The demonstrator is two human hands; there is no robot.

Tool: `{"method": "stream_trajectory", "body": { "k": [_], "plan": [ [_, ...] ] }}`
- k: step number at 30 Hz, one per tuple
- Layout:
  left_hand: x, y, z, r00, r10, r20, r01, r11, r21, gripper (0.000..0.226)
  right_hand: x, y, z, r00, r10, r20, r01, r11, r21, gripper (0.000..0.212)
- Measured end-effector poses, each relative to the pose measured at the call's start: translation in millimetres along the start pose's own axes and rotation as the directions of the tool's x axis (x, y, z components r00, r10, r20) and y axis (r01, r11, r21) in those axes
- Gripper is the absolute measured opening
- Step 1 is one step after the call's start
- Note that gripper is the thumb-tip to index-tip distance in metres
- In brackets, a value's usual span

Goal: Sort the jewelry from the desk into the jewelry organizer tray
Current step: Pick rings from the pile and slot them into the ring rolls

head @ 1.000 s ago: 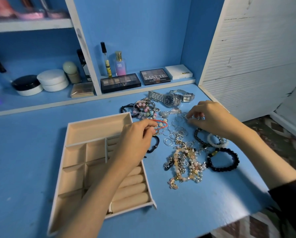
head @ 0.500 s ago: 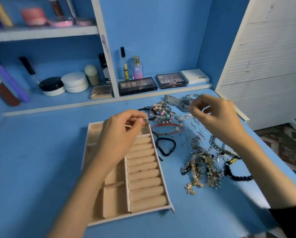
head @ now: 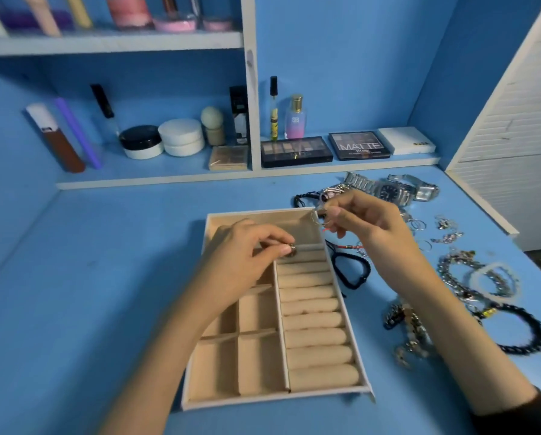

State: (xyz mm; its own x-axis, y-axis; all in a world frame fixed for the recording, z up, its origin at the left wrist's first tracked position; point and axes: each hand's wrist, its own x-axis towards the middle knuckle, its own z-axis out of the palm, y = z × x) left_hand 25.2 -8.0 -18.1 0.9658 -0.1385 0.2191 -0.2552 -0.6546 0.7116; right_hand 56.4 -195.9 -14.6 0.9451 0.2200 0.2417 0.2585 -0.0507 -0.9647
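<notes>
Ring (head: 291,249), small and metallic, pinched in left hand (head: 247,262) over the padded rolls at twelve o'clock of the beige organizer tray (head: 197,365). Placing step, seemingly; next, pressing it down between two soft rolls. Right hand (head: 366,224) pinching more thin rings, probably, at one o'clock. Remaining jewelry (head: 470,277), beaded and chain-linked, heaped at three o'clock on the blue desk (head: 90,277).

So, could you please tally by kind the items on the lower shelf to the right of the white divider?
Slim yellow spray vial with black cap: 1
Pink-and-blue perfume bottle with gold cap: 1
Dark rectangular eyeshadow palettes: 2
Flat white box: 1
Total: 5
</notes>
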Motion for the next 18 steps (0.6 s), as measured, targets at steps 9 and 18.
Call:
{"method": "stream_trajectory", "body": {
  "k": [9, 18],
  "plan": [
    [-1.7, 1.1, 0.9, 0.999, 0.036, 0.034, -0.039, 0.995, 0.087, 0.014, -3.5, -0.1, -1.1, 1.000, 0.007, -0.003, -0.007, 0.998, -0.067, 0.011],
    [-1.6, -1.2, -0.4, 0.990, 0.140, 0.024, -0.142, 0.984, 0.110, 0.012, -6.5, 0.0, -4.7, 1.000, -0.007, -0.018, 0.005, 0.996, -0.084, 0.012]
  ]
}}
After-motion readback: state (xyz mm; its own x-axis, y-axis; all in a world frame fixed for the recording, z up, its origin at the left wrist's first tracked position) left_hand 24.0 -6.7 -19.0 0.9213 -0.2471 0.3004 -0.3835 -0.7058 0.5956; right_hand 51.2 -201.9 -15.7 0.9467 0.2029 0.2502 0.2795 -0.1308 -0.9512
